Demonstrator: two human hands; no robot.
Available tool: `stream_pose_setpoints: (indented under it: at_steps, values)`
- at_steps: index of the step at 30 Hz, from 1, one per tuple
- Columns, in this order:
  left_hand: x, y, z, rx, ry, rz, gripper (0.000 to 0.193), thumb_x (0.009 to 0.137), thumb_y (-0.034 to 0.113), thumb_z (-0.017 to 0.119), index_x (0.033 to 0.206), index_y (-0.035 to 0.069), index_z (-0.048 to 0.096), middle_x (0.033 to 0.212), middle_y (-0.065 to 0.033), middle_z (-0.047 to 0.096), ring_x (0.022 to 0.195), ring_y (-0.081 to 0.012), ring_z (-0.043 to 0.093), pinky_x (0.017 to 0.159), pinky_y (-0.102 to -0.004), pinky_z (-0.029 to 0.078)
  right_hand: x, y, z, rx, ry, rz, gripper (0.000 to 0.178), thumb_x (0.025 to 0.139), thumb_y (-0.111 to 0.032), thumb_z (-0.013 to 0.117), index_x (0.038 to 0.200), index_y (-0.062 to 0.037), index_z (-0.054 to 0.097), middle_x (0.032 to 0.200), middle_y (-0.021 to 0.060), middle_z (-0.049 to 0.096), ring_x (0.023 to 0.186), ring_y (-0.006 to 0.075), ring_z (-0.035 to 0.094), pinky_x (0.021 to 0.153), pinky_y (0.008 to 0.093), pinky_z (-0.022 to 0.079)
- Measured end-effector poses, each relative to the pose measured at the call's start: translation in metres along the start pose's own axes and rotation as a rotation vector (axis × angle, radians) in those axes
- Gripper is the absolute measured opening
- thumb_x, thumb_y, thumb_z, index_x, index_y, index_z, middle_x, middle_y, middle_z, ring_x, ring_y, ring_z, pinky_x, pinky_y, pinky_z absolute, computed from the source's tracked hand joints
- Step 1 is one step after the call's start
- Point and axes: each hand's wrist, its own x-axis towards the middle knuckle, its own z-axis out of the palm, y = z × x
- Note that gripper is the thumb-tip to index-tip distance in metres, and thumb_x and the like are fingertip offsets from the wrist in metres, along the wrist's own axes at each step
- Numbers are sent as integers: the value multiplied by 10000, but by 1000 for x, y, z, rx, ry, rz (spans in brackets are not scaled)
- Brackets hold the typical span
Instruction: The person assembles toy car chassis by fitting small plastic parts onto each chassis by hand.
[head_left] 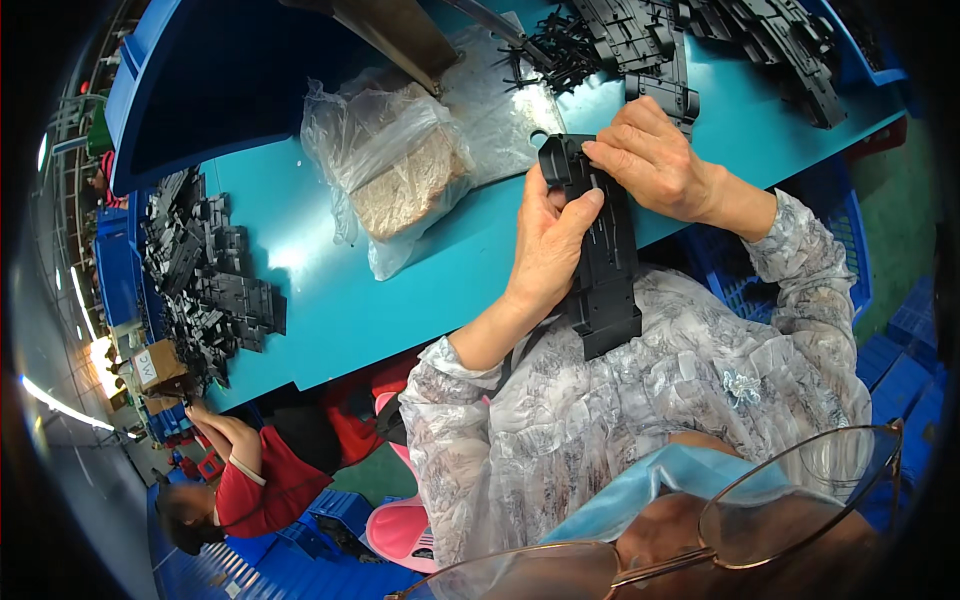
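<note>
A long black plastic part (605, 275) lies lengthwise in front of my body, its lower end near my lap. My left hand (545, 245) is closed around its upper half, thumb along the top face. At the part's upper end, my right hand (660, 165) is closed in a pinch, fingertips against its edge; whatever lies between them is hidden. Beyond my hands, a heap of small black pieces (558, 48) rests by a metal plate (490, 110). More black plastic parts (640, 45) are stacked just past my right hand.
A clear plastic bag (345, 150) around a tan block (415, 180) sits on the turquoise table (330, 320). A big blue bin (225, 80) stands far left, above piled black parts (215, 270). A person in red (275, 480) works at lower left, near a pink chair (400, 530).
</note>
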Motion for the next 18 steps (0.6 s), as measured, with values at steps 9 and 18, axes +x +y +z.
stream_pose_setpoints:
  at_steps: [9,18]
  values:
    - [1,0,-1,15,-20,14,396,782,23,496,1128,33,303,916,-53,485,734,-59,480,616,-200,447,2,4,0,163,-32,99,153,619,7,568,771,13,552,668,53,513,624,182,454,566,289,345]
    - [1,-2,-3,30,-8,6,408,769,20,502,1128,29,309,885,-35,481,726,-44,465,616,-185,420,8,-7,-6,46,-145,225,163,635,-140,639,760,-51,582,654,13,507,618,153,465,561,280,343]
